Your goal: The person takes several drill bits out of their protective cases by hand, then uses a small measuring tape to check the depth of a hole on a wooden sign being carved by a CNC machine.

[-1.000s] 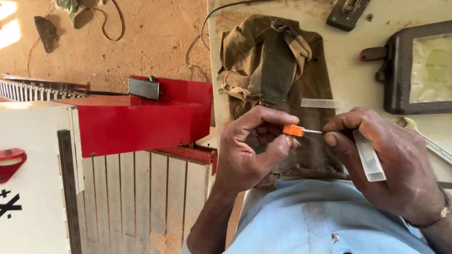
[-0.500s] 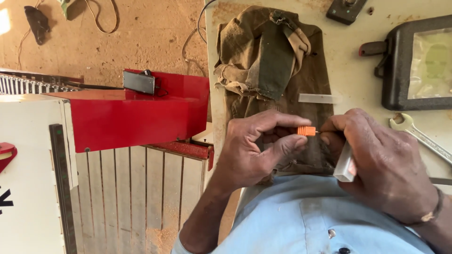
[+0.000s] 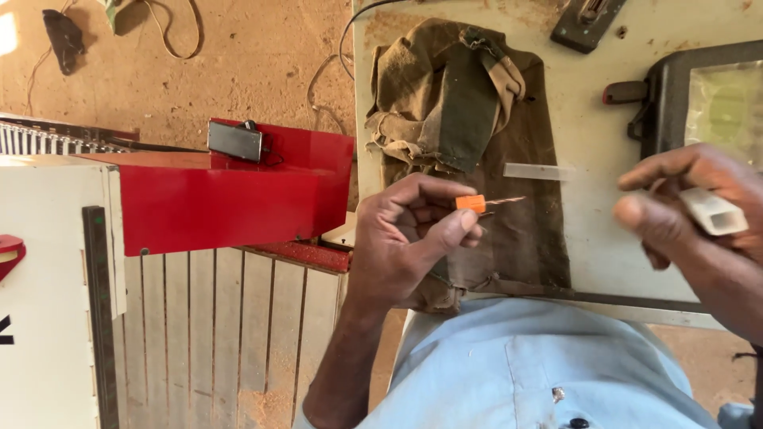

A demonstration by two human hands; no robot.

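Left hand (image 3: 405, 238) pinches one orange-collared bit (image 3: 483, 202) (right hand (image 3: 699, 230) grips one clear tube (image 3: 714, 211)).

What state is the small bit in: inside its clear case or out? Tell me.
Out. The left hand pinches the orange-collared bit bare, its thin tip exposed over the olive cloth. The right hand holds the clear case apart from it.

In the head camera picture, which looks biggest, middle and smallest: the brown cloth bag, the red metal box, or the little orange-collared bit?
1. Red metal box, though nearer the camera
2. Brown cloth bag
3. Orange-collared bit, in the left hand
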